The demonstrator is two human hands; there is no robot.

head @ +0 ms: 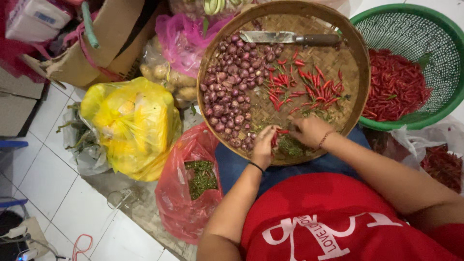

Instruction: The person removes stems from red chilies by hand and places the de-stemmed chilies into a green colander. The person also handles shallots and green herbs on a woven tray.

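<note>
The left hand [263, 145] is closed around a few red chilies [276, 137], which stick out between its fingers at the near edge of the round woven tray [353, 43]. The right hand [309, 130] rests just beside it with fingers bent down over the same chilies and a small heap of green stems [291, 146]; I cannot tell if it really pinches something. On the tray lie more loose chilies [309, 87] in the middle, a big pile of shallots [232, 87] on one side, and a knife [290, 37] with a brown handle at the far rim. Beside the tray stands a green basket [444, 38] with red chilies inside (very full). A red plastic bag [186, 203] holding green stems lies on the floor near the left forearm, next to a yellow bag [130, 125].
</note>
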